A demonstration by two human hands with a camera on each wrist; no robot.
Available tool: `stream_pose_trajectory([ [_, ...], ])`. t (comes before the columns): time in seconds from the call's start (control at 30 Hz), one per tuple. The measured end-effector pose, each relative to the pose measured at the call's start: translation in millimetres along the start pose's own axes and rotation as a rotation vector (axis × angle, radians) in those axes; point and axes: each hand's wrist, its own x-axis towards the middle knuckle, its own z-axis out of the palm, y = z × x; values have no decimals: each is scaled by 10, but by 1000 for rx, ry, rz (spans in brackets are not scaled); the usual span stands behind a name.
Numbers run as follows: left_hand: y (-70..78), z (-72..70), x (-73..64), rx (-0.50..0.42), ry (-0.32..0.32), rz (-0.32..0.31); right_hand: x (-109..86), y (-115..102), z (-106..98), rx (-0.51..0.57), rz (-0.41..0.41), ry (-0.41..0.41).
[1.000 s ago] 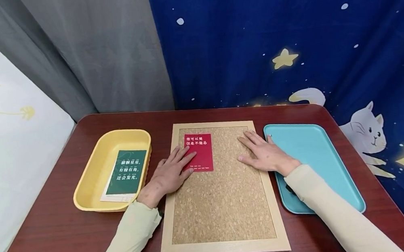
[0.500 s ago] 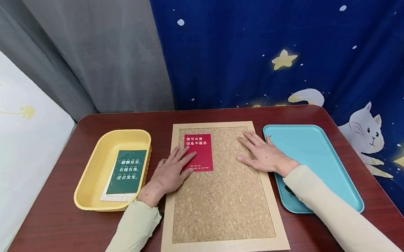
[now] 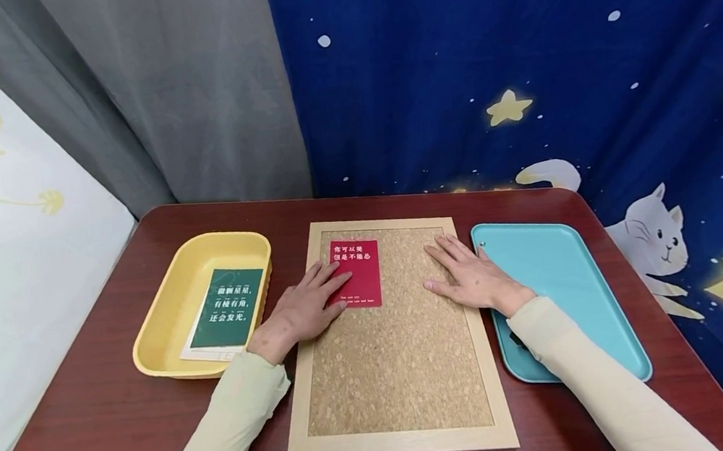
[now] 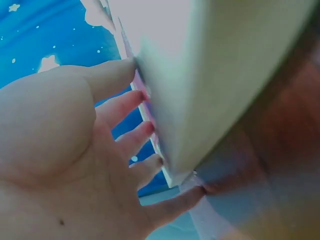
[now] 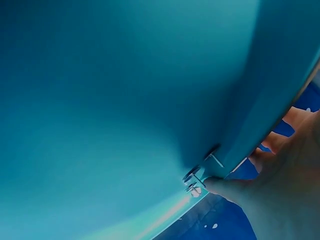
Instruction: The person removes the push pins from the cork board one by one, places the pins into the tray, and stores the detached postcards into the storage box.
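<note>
A cork board (image 3: pixel 401 367) with a pale wooden frame lies at the centre of the table in the head view. On its upper left is a red card (image 3: pixel 366 276) with white lettering. My left hand (image 3: pixel 306 308) lies palm down across the board's left edge, its outstretched fingertips over the card's left side. In the left wrist view, the fingers of the left hand (image 4: pixel 85 135) are spread along the board's edge. My right hand (image 3: pixel 476 277) rests flat with spread fingers on the board's right edge, its wrist over the blue tray (image 3: pixel 577 292). Neither hand grips anything.
Left of the board stands a yellow bin (image 3: pixel 165 331) holding a green card (image 3: pixel 228 307) with white paper beneath it. Several thumbtacks (image 5: pixel 192 175) lie near the blue tray's rim in the right wrist view. Curtains (image 3: pixel 401 91) hang behind the table (image 3: pixel 74 434).
</note>
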Motion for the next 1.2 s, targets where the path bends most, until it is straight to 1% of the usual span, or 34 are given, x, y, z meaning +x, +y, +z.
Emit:
stream_pose_trajectory([
  [0.13, 30, -41, 24, 0, -15, -22, -8, -2, -6, 9, 5, -3],
  [0.27, 48, -70, 37, -3, -11, -38, -11, -3, -2, 13, 4, -6],
  [0.5, 82, -113, 70, -6, 20, -51, -5, 19, 8, 14, 6, -1],
  [0.67, 74, -113, 88, -32, 45, -57, -8, 13, 20, 16, 3, 4],
  [0.8, 76, -152, 117, -46, 62, -64, -4, 9, 4, 16, 3, 7],
  [0.9, 81, -187, 145, -47, 60, -82, 4, 20, -6, 11, 4, 6],
  [1.2, 53, -258, 259, -54, 33, -167, 11, 34, 9, 11, 10, -4],
])
